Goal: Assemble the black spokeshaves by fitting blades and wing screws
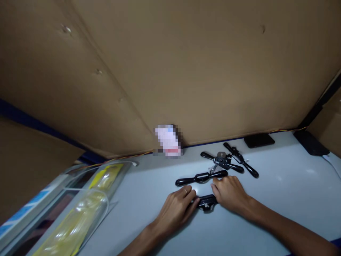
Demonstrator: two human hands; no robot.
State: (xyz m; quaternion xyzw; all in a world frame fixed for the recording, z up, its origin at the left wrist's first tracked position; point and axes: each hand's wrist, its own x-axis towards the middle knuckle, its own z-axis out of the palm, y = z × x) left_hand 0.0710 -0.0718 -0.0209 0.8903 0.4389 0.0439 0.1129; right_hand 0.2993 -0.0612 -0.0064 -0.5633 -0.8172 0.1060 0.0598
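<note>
Low over the white table, a black spokeshave (207, 203) lies crosswise between my two hands, its metal middle part showing. My left hand (179, 203) is closed round its left handle, a ring on one finger. The right handle is covered by my right hand (231, 192), whose fingers are curled over it. Just beyond my hands lies a second black spokeshave (201, 177). Farther back are another spokeshave (222, 162) with a loose metal plate about it, and one more spokeshave (241, 160) slanting at its right.
A cardboard wall (202, 89) rises behind the table (279, 199). Against it leans a blurred upright item (169, 140). A black phone (259, 140) and a dark flat device (311, 143) with a cable lie at back right. Yellow-backed clear packaging (77, 217) and a white cable (108, 202) occupy the left.
</note>
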